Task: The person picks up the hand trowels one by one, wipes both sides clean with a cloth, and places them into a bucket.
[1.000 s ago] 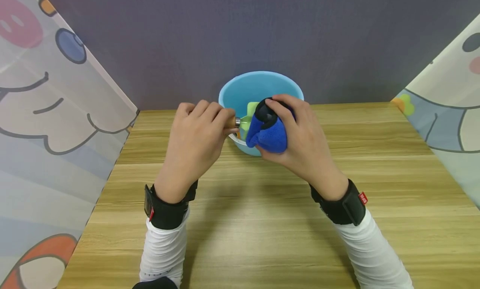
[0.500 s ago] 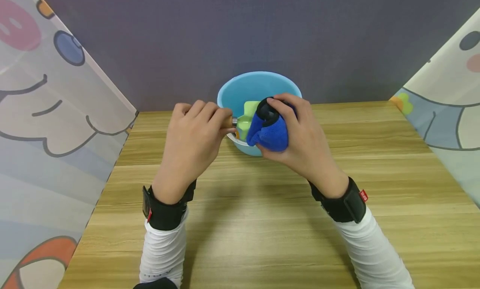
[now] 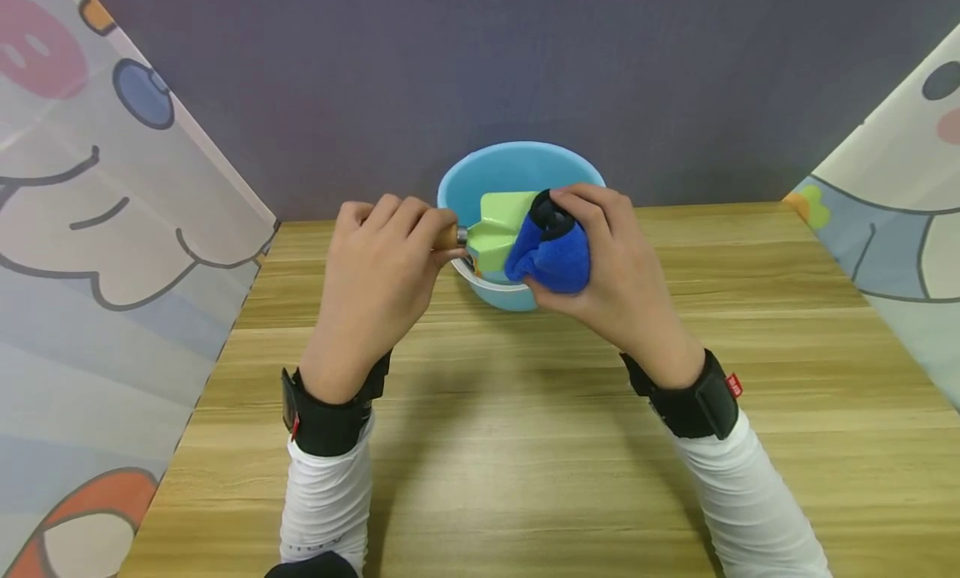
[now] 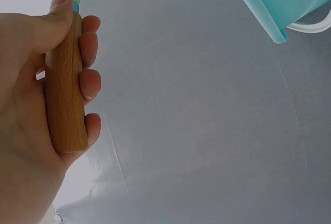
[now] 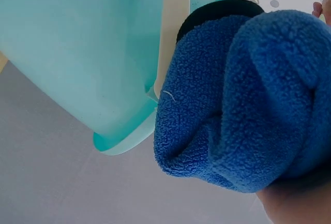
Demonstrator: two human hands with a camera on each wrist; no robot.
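Note:
My left hand (image 3: 381, 271) grips the wooden handle of a small garden shovel with a light green metal blade (image 3: 497, 232). In the left wrist view, the fingers and thumb wrap round the handle (image 4: 66, 89). My right hand (image 3: 611, 265) holds a bunched blue cloth (image 3: 561, 259) with a black edge against the far end of the blade, hiding that end. The right wrist view shows the fluffy cloth (image 5: 258, 100) covering most of the fingers. Both hands hold the shovel and cloth over the near side of a light blue bucket (image 3: 517, 165).
The bucket stands at the back of the wooden table (image 3: 525, 444), close to a grey wall panel (image 3: 525, 61). Something small and partly hidden shows inside its near rim. Cartoon-printed panels (image 3: 67, 344) flank the table. A white bucket handle (image 5: 173, 27) shows in the right wrist view.
The cloth has shifted right along the shovel with my right hand, so more of the green blade shows. My left hand has drawn slightly left with the handle.

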